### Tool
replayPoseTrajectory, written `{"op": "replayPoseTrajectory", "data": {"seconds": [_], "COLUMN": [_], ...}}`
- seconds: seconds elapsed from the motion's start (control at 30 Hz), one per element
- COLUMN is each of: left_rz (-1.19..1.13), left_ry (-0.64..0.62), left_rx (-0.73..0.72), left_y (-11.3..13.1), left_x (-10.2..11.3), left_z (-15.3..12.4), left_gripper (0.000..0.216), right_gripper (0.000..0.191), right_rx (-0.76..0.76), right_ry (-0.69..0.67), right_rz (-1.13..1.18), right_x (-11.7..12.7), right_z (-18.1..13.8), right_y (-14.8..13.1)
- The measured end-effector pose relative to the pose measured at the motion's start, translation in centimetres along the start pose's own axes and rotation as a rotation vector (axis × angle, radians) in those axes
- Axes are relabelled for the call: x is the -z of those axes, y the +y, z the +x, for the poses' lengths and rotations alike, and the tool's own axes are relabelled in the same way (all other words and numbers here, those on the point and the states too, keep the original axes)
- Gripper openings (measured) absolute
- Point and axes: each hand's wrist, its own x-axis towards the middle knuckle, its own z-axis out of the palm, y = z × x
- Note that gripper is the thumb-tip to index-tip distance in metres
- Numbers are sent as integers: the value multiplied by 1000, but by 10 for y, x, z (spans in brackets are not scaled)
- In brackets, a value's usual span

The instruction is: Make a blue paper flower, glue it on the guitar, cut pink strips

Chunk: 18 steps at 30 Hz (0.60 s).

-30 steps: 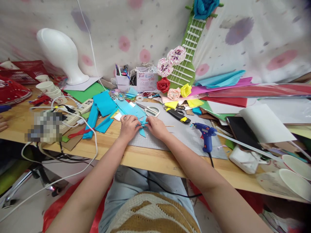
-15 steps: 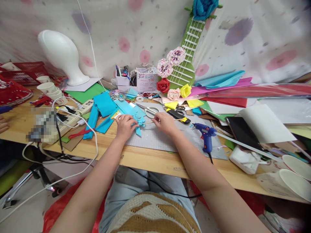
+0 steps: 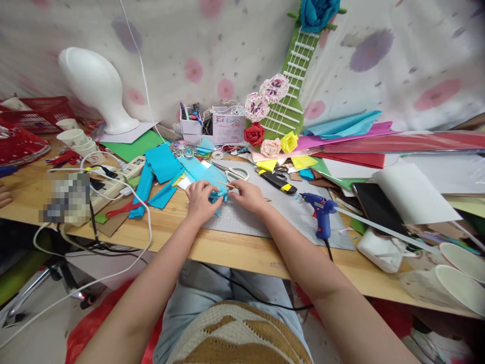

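Observation:
My left hand is closed on a bunch of folded blue paper above the grey cutting mat. Close on its right, my right hand pinches a thin wooden stick, whose tip crosses the top of the blue paper. Part of the paper is covered by my left fingers. Just beyond the hands lie scissors with pale handles. Flat light-blue paper rests behind my left hand.
A blue glue gun stands on the mat's right side, near a black-and-yellow utility knife. Blue paper strips and a power strip with loose white cables lie left. Paper cups sit at the right edge. Another person's hand shows far left.
My right hand has moved left with the stick, bringing its tip across the blue paper. My left hand has shifted slightly right, and its fingers now cover more of the paper.

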Motion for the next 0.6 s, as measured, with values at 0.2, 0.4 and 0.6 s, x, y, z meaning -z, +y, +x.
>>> {"op": "replayPoseTrajectory", "data": {"seconds": [0.2,0.4,0.6], "left_rz": [4,54,77], "left_ry": [-27,-11,-7], "left_rx": [-67,-115,-158], "left_y": [1,3,3], "left_x": [-1,3,6], "left_z": [-1,-1,-2], "left_gripper": [9,8,8], "right_gripper": [19,19,21], "right_rx": [23,22,40], "right_ry": [-19,-18,-29], "right_rz": [-28,-34,3], "right_x": [-4,-4,-2], "right_z": [3,2,1], "right_y": [-6,-3,-3]}}
